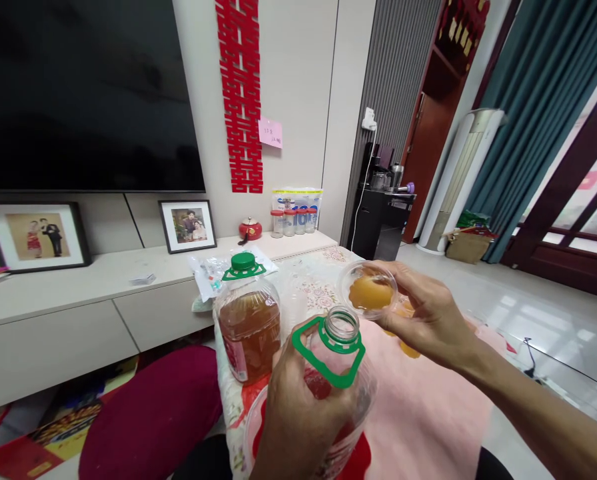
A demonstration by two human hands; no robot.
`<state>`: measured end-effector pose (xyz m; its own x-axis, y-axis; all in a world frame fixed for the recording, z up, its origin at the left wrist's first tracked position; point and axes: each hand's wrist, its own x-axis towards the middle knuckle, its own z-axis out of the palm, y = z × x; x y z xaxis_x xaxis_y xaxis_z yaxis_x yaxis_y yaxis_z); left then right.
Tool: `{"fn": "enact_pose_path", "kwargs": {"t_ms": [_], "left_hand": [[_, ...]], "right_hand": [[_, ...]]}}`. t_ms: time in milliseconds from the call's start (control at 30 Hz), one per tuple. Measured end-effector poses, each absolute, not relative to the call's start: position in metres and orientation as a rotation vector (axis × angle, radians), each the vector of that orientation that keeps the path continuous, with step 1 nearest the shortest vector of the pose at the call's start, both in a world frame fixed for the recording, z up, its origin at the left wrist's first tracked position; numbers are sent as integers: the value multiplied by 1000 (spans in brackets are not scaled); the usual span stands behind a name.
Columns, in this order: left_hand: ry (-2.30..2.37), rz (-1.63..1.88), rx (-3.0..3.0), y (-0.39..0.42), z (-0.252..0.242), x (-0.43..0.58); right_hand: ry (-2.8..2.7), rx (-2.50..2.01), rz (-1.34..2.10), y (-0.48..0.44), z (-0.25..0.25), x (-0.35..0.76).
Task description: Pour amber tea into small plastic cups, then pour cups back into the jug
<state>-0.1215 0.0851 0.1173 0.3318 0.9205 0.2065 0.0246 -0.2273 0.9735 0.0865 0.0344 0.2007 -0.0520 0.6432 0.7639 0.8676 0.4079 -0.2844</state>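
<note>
My left hand [303,407] is wrapped round a clear plastic bottle [361,393] with a green carrying ring [351,377] and an uncapped mouth. In my right hand [428,313], a clear cup [371,290] of amber liquid tilts just above and right of that mouth. Thumb and fingers pinch the cup's side. Left of my left hand stands a second bottle [251,327], filled with brown liquid and closed by a green cap [243,262]. Orange-yellow pieces [409,349] lie partly hidden behind my right hand. Under the held bottle is something red [361,457].
The table has a flowered cover [323,293] and a pink cloth [423,407]. Behind it, a white cabinet [108,280] holds framed photos [187,225], a red pot [250,229] and red-lidded jars [289,223]. A maroon round seat [153,413] is at the left.
</note>
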Motion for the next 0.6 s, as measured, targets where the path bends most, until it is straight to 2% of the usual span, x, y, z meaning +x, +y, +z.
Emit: {"fn": "enact_pose_path", "kwargs": {"t_ms": [600], "left_hand": [[855, 1075, 1522, 86, 114, -120]], "right_hand": [[-2073, -1210, -652, 31, 226, 85]]}}
